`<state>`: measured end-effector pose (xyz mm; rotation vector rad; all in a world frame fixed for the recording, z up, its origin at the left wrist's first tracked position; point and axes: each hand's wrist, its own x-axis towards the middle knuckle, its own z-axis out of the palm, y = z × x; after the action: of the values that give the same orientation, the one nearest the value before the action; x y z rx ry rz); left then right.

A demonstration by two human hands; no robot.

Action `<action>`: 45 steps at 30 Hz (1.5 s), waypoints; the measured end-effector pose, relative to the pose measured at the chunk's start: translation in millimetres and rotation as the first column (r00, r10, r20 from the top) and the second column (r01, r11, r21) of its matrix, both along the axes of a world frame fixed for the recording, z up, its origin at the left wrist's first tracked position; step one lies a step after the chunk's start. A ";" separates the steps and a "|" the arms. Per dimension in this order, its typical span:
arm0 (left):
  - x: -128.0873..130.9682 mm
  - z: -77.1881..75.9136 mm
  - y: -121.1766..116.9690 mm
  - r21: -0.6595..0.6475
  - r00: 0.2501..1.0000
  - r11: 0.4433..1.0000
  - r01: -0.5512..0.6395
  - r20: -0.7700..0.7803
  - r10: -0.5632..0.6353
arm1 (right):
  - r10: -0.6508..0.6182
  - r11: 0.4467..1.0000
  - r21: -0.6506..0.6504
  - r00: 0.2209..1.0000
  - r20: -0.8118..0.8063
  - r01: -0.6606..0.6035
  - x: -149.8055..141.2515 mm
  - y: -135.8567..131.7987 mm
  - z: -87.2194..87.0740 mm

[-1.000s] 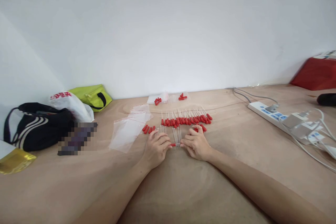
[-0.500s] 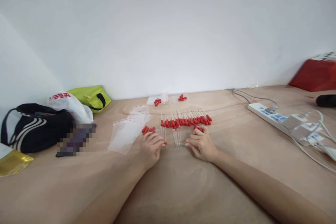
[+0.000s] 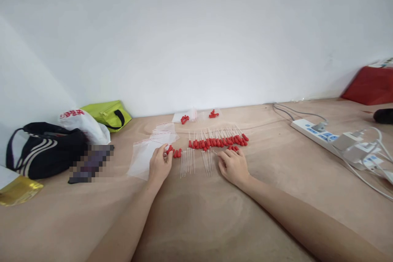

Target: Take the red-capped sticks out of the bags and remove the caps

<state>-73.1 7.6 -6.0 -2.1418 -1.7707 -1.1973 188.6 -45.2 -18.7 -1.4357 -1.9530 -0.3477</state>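
My left hand [image 3: 160,164] is over the left group of small red rubber bulbs [image 3: 179,153], its thumb and fingers closed around one bulb. Beside it lie clear, thin dropper tubes [image 3: 187,163] side by side, without bulbs, and a smaller bunch of bare tubes [image 3: 206,163] is to their right. My right hand [image 3: 235,166] rests with curled fingers, a thin clear tube poking out to the left of its fingertips. Loose red bulbs [image 3: 232,147] lie just beyond its knuckles. Farther back, a row of droppers with red bulbs [image 3: 215,143] points its tips away from me.
Clear zip bags [image 3: 144,155] overlap on the left. Two more bags [image 3: 193,114] near the wall have red bulbs on them. A black bag [image 3: 46,147], white plastic bag [image 3: 89,125] and green pouch [image 3: 107,112] stand left. A power strip [image 3: 319,135] with cables lies right.
My left hand has moved left and away from the middle, to the left group of red bulbs. My right hand has shifted slightly, its tube now sitting farther back.
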 end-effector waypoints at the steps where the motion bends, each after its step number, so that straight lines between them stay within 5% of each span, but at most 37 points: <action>1: -0.9 0.2 0.5 -0.021 1.000 1.000 -0.004 -0.009 0.004 | -0.013 1.000 -0.011 1.000 0.008 0.013 -1.6 0.5 0.1; 10: 19.4 22.4 -13.4 -0.071 0.962 0.987 -0.142 -0.247 0.120 | 0.081 0.990 -0.118 0.994 0.075 -0.072 -7.8 -0.4 6.2; 14: 38.6 39.1 4.0 -0.213 0.940 0.958 -0.190 -0.320 0.115 | 0.111 0.985 -0.144 0.989 0.094 -0.097 -6.7 -3.0 11.2; 19: 65.6 45.7 38.0 -0.471 0.915 0.836 -0.281 -0.396 0.084 | 0.129 0.979 -0.167 0.989 0.078 -0.115 -5.7 -4.1 14.2; 26: 79.4 42.0 52.5 -0.503 0.899 0.797 -0.334 -0.426 0.107 | 0.104 0.978 -0.184 0.993 0.052 -0.093 -6.0 -0.5 10.0; 33: 78.9 47.3 50.1 -0.469 0.893 0.818 -0.333 -0.437 0.113 | 0.089 0.982 -0.172 0.994 0.071 -0.076 -6.2 0.0 9.4; 40: 48.7 62.8 29.6 -0.423 0.916 0.857 -0.295 -0.379 0.129 | 0.083 0.990 -0.111 0.996 -0.016 -0.085 -6.0 0.5 7.7; 45: 37.0 52.5 -7.6 -0.300 0.946 0.953 -0.026 -0.316 -0.074 | 0.096 0.995 0.010 0.984 -0.149 -0.096 -4.0 0.0 4.8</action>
<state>-36.1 0.0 46.5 -2.3580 -1.8731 -0.5550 184.6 -45.2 -13.9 -1.3213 -1.8915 -0.1934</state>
